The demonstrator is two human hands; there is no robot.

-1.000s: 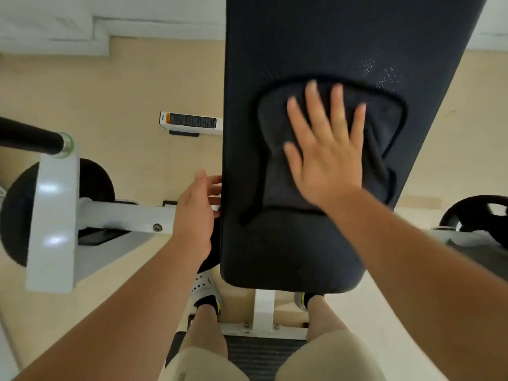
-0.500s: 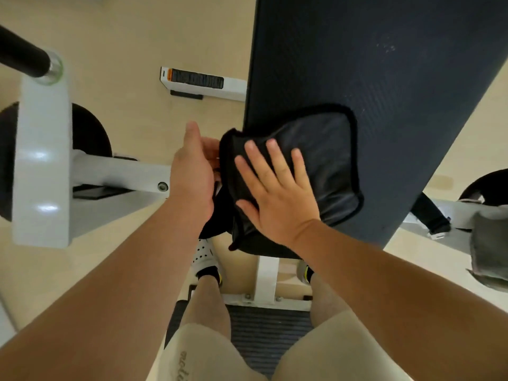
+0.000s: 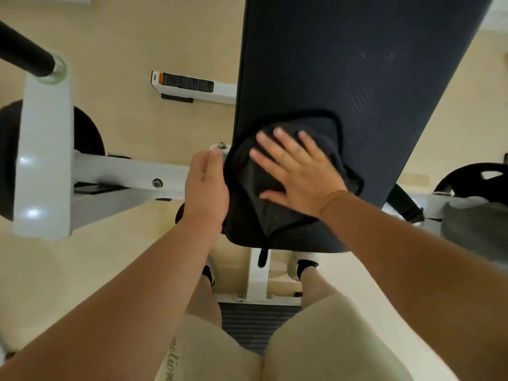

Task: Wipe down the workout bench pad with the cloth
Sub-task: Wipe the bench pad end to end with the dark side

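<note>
Head view: right hand (image 3: 299,180) flat, fingers spread, pressing cloth (image 3: 319,138) onto bench pad (image 3: 357,64). Left hand (image 3: 206,188) curled, steadying near edge. Best kept flat, strokes overlapping.

2 bare forearms are seen from above, with no sleeves, watch or rings worn. The left hand (image 3: 206,185) and right hand (image 3: 298,174) are uncovered. Beige shorts (image 3: 316,339) are worn, and dark cursive lettering, only partly legible, is printed down the left leg. Below the knees the legs are bare. Black ankle socks (image 3: 306,266) with a yellow trim are worn inside white shoes (image 3: 292,264).
</note>
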